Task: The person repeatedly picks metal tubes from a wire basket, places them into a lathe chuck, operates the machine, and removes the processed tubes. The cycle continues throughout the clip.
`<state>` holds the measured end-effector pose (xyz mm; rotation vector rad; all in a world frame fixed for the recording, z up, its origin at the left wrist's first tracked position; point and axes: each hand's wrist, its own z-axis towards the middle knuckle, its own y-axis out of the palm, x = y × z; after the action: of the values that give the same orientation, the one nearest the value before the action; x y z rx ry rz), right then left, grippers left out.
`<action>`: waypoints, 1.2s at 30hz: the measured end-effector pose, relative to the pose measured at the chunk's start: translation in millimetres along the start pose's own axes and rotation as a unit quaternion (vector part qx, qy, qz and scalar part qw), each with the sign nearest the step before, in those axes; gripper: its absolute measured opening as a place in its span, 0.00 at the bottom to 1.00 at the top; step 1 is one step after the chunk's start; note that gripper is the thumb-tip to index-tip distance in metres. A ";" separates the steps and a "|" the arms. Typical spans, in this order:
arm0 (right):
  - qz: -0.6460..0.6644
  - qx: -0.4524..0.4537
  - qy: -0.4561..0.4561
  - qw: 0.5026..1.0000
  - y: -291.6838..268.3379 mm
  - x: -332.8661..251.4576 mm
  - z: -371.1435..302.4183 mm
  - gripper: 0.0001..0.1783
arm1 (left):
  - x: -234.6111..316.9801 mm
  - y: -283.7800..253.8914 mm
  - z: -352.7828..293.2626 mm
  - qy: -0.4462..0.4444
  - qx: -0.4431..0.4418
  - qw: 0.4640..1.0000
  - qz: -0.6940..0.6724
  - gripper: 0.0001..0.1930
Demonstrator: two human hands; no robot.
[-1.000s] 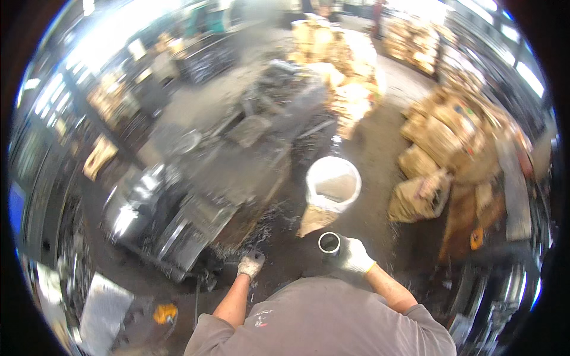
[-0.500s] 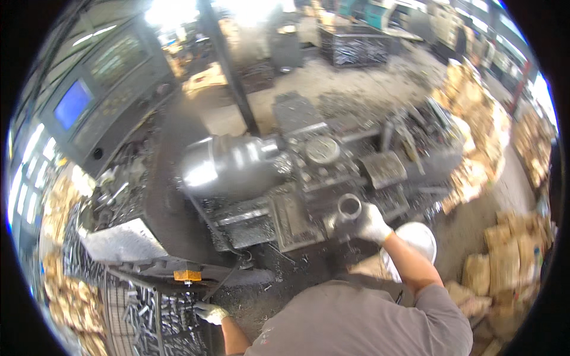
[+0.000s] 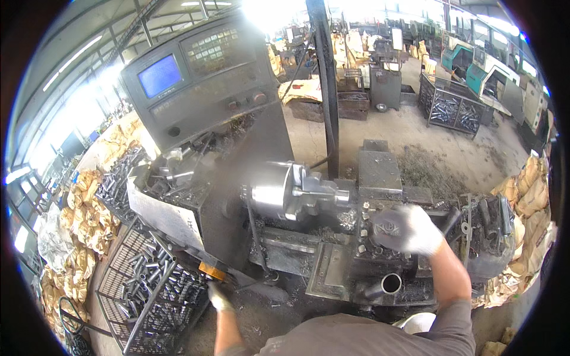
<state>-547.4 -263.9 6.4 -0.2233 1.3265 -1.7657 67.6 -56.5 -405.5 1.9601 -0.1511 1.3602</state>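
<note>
My right hand, in a white glove, is over the dark tool post of a lathe. Motion smears its fingers, so their grip is unclear. Below it, a grey metal tube shows its round open end, apart from the hand. To the left, the lathe's shiny chuck has a bright metal piece projecting from its jaws. My left hand, also gloved, hangs low beside an orange block and the rim of a mesh basket; its fingers are mostly hidden.
A black mesh basket full of short metal tubes stands low at the left. Behind it rises a control panel with a blue screen. A dark post stands beyond the chuck. Brown sacks are stacked at right; a white bucket sits near my right arm.
My right hand has left the side of the upright tube and moved forward over the tool post. The view has swung left and up, bringing in more of the panel and basket.
</note>
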 end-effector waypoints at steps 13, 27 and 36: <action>0.120 -0.218 -0.135 0.959 120.3 147.2 155.6 0.20 | 71.4 375.4 -76.0 0.549 -0.273 0.621 0.489 0.44; -0.009 -0.372 0.130 0.919 159.3 157.1 154.1 0.34 | 73.6 521.8 -4.0 0.542 -0.347 0.461 0.611 0.40; -0.013 -0.480 0.144 0.865 158.8 158.9 188.7 0.37 | 71.8 525.3 7.1 0.501 -0.340 0.517 0.606 0.37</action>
<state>-441.4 -513.8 -105.2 -0.5312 2.3559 -1.0274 -147.0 -419.9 -84.4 -0.0897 -1.3976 2.4534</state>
